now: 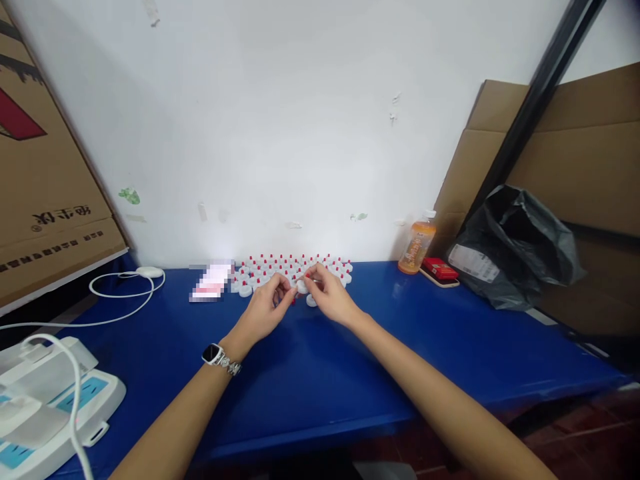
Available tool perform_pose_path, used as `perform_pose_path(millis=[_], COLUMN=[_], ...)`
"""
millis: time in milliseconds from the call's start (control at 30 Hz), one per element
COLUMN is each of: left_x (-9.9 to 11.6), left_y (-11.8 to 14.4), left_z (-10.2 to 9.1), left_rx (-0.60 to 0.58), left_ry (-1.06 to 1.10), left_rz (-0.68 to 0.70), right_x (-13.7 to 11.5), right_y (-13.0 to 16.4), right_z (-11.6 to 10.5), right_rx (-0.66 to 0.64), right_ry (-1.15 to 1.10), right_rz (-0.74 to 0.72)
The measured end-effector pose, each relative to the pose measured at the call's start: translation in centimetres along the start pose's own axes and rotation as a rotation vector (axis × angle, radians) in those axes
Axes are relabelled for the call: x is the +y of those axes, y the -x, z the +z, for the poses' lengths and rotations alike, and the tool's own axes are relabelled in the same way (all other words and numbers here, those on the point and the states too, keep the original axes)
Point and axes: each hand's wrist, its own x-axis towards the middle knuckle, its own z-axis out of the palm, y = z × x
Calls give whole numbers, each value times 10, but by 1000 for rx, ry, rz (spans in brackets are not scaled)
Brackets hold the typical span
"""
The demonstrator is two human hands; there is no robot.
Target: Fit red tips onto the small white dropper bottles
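Between my two hands, above the blue table, is a small white cap with a red tip. My left hand is closed, its fingertips pinching the cap's left side. The thumb and fingers of my right hand close on its right side and near the red tip. Just behind the hands stand several rows of like white caps with red tips, partly hidden by my fingers. One more white cap lies below my right fingers, and a bit of red shows beside my left fingertips.
Left of the caps lies a blurred-out bright phone-like rectangle. A white power strip and a cable occupy the left side. At right are an orange drink bottle, a red box and a dark plastic bag. Cardboard flanks the table.
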Motion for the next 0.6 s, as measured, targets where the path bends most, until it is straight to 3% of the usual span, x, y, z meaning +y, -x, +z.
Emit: perform_pose_path(millis=[67,167,400,600], left_x=[4,4,8,9], left_y=[1,3,7,6], left_z=[2,5,3,3], left_rx=[-3,-39,-221,-194], left_ry=[7,-7,-225,-259], left_rz=[17,33,114,178], right_x=[-2,0,-2,-11], right_y=[10,17,22,27], right_z=[7,14,15,17], right_rx=[-60,-89,2,9], right_ry=[-183,-282,-48,28], right_rz=[28,39,4,-65])
